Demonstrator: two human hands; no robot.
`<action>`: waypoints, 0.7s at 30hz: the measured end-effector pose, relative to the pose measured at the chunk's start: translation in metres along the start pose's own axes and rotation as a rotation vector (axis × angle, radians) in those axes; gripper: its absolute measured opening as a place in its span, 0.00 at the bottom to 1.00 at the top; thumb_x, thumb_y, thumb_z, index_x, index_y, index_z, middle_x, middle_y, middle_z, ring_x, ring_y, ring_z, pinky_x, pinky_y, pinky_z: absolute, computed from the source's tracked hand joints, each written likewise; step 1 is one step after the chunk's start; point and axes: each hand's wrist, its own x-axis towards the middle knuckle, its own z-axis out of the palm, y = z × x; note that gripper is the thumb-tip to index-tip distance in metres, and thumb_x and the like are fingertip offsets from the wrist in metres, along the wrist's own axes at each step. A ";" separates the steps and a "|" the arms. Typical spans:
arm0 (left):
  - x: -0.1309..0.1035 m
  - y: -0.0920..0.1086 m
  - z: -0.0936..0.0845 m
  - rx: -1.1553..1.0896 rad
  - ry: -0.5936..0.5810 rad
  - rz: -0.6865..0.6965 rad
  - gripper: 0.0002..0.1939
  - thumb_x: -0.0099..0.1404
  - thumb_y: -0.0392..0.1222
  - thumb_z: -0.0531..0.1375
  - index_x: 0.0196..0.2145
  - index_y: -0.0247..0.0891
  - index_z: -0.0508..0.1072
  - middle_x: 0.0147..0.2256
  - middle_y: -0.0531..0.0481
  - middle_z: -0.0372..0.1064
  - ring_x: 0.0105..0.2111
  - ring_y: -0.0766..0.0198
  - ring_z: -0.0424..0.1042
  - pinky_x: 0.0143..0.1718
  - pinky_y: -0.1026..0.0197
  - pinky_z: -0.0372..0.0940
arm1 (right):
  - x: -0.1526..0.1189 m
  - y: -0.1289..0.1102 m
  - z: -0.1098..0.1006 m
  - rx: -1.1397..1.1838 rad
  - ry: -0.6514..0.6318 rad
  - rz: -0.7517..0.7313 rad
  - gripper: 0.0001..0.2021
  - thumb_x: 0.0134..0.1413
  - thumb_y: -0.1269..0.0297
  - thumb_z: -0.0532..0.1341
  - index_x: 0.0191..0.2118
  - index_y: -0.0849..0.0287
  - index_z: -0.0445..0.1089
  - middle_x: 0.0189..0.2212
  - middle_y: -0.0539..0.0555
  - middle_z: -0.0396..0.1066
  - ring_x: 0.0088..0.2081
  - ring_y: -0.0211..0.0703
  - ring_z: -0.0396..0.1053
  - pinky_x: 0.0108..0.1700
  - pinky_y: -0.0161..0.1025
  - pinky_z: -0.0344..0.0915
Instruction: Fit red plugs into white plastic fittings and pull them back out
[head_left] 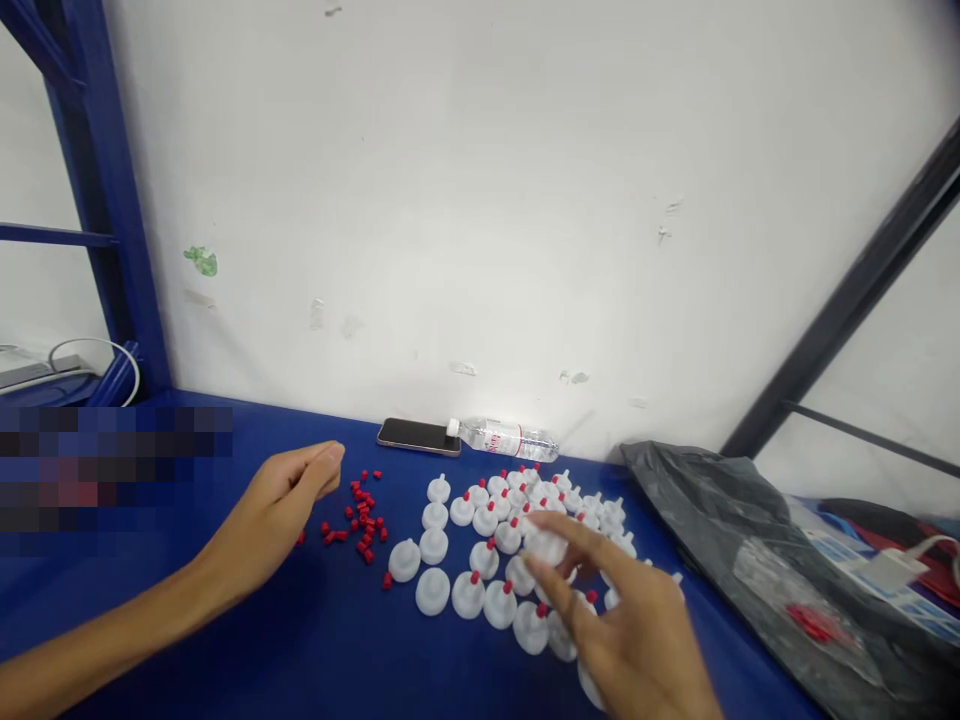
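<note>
My left hand (296, 495) is closed, thumb pressed against curled fingers, above the blue surface; whatever it may hold is hidden. Just right of it lie several small red tips (364, 520), scattered loosely. My right hand (630, 610) pinches a white round nozzle cap (546, 548) between thumb and fingers, slightly blurred, over a cluster of similar caps. Many of these white nozzle caps (469, 597) stand upright with red tips on their spouts. Others, such as the cap (433, 592) at the left side of the cluster, show no red tip.
A phone (418, 436) and a lying water bottle (504, 438) rest along the white wall. At right, a dark plastic bag (720, 520) sits beside a clear bag (802, 600) with red pieces inside. Blue frame posts (124, 200) rise at left.
</note>
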 end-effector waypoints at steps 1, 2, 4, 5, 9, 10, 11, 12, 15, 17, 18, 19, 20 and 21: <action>0.005 -0.001 -0.002 -0.015 -0.005 -0.016 0.26 0.79 0.62 0.45 0.27 0.46 0.50 0.26 0.59 0.47 0.26 0.62 0.51 0.28 0.59 0.55 | 0.005 0.001 -0.014 -0.047 0.049 0.072 0.13 0.60 0.48 0.70 0.49 0.40 0.84 0.29 0.46 0.84 0.27 0.47 0.81 0.35 0.41 0.82; 0.007 -0.002 -0.002 -0.024 -0.025 -0.029 0.26 0.78 0.64 0.47 0.27 0.46 0.52 0.27 0.59 0.48 0.27 0.62 0.53 0.29 0.59 0.55 | 0.008 0.002 -0.027 -0.081 0.075 0.132 0.13 0.60 0.47 0.68 0.48 0.41 0.83 0.31 0.47 0.85 0.29 0.48 0.81 0.35 0.41 0.81; 0.004 -0.003 0.001 0.014 -0.079 -0.007 0.25 0.77 0.64 0.49 0.29 0.44 0.60 0.27 0.58 0.54 0.28 0.61 0.56 0.30 0.58 0.56 | 0.012 0.008 -0.047 -0.116 0.099 0.230 0.14 0.60 0.44 0.66 0.46 0.42 0.81 0.38 0.49 0.87 0.34 0.50 0.83 0.35 0.42 0.80; 0.000 -0.003 0.004 0.053 -0.101 0.016 0.24 0.77 0.64 0.50 0.31 0.44 0.65 0.27 0.58 0.58 0.29 0.60 0.58 0.32 0.58 0.57 | 0.013 0.012 -0.054 -0.122 0.087 0.267 0.15 0.59 0.43 0.65 0.46 0.42 0.80 0.41 0.50 0.87 0.37 0.51 0.84 0.36 0.42 0.80; -0.016 -0.002 0.013 0.206 -0.163 0.181 0.18 0.79 0.57 0.52 0.37 0.45 0.72 0.35 0.53 0.70 0.35 0.55 0.64 0.40 0.54 0.63 | 0.018 0.038 -0.067 -0.127 -0.019 0.355 0.16 0.57 0.41 0.65 0.45 0.43 0.77 0.44 0.53 0.87 0.39 0.55 0.85 0.38 0.45 0.80; -0.018 -0.002 0.014 0.223 -0.184 0.214 0.17 0.80 0.55 0.52 0.38 0.45 0.73 0.37 0.52 0.72 0.37 0.54 0.66 0.42 0.53 0.64 | 0.020 0.044 -0.068 -0.127 -0.038 0.364 0.16 0.57 0.42 0.65 0.44 0.44 0.76 0.43 0.53 0.88 0.38 0.55 0.85 0.39 0.46 0.80; -0.019 -0.001 0.015 0.233 -0.205 0.239 0.16 0.80 0.53 0.51 0.39 0.46 0.74 0.39 0.51 0.73 0.39 0.53 0.67 0.44 0.52 0.65 | 0.022 0.049 -0.069 -0.128 -0.055 0.371 0.15 0.56 0.43 0.66 0.43 0.44 0.76 0.41 0.54 0.88 0.37 0.56 0.85 0.39 0.47 0.80; -0.020 -0.001 0.015 0.242 -0.218 0.255 0.16 0.80 0.51 0.51 0.39 0.46 0.75 0.40 0.50 0.74 0.41 0.52 0.67 0.45 0.52 0.65 | 0.023 0.054 -0.069 -0.129 -0.072 0.377 0.14 0.55 0.44 0.66 0.42 0.44 0.75 0.39 0.54 0.88 0.35 0.56 0.85 0.38 0.47 0.80; -0.019 -0.001 0.015 0.272 -0.223 0.279 0.15 0.80 0.49 0.52 0.40 0.46 0.76 0.43 0.49 0.74 0.44 0.51 0.68 0.48 0.50 0.67 | 0.023 0.063 -0.066 -0.157 -0.106 0.386 0.13 0.54 0.44 0.65 0.39 0.45 0.74 0.35 0.55 0.87 0.30 0.56 0.82 0.37 0.48 0.79; -0.019 -0.002 0.014 0.296 -0.224 0.289 0.14 0.79 0.48 0.53 0.40 0.46 0.76 0.44 0.49 0.73 0.45 0.51 0.68 0.49 0.49 0.68 | 0.020 0.067 -0.062 -0.187 -0.144 0.359 0.15 0.55 0.41 0.62 0.36 0.46 0.76 0.34 0.55 0.86 0.31 0.55 0.82 0.38 0.47 0.78; -0.019 -0.004 0.014 0.308 -0.225 0.293 0.13 0.79 0.48 0.53 0.41 0.46 0.76 0.45 0.49 0.73 0.45 0.51 0.68 0.49 0.49 0.68 | 0.017 0.069 -0.060 -0.196 -0.160 0.334 0.17 0.56 0.41 0.61 0.35 0.47 0.77 0.34 0.55 0.86 0.34 0.55 0.82 0.39 0.47 0.77; -0.019 -0.005 0.014 0.317 -0.228 0.298 0.13 0.79 0.49 0.54 0.41 0.46 0.76 0.45 0.48 0.72 0.46 0.51 0.68 0.50 0.48 0.69 | 0.015 0.071 -0.057 -0.199 -0.168 0.310 0.17 0.56 0.41 0.61 0.33 0.47 0.79 0.35 0.55 0.86 0.36 0.56 0.82 0.41 0.47 0.77; -0.019 -0.006 0.015 0.325 -0.231 0.303 0.13 0.78 0.49 0.54 0.41 0.46 0.76 0.45 0.48 0.72 0.46 0.51 0.68 0.50 0.48 0.69 | 0.013 0.073 -0.055 -0.200 -0.169 0.291 0.17 0.55 0.42 0.62 0.33 0.47 0.81 0.35 0.56 0.86 0.37 0.56 0.82 0.42 0.48 0.77; -0.019 -0.008 0.015 0.333 -0.231 0.309 0.12 0.78 0.48 0.54 0.41 0.46 0.76 0.46 0.48 0.72 0.46 0.50 0.68 0.49 0.48 0.69 | 0.011 0.075 -0.052 -0.200 -0.164 0.279 0.16 0.54 0.44 0.62 0.32 0.46 0.82 0.36 0.55 0.86 0.38 0.56 0.82 0.44 0.48 0.77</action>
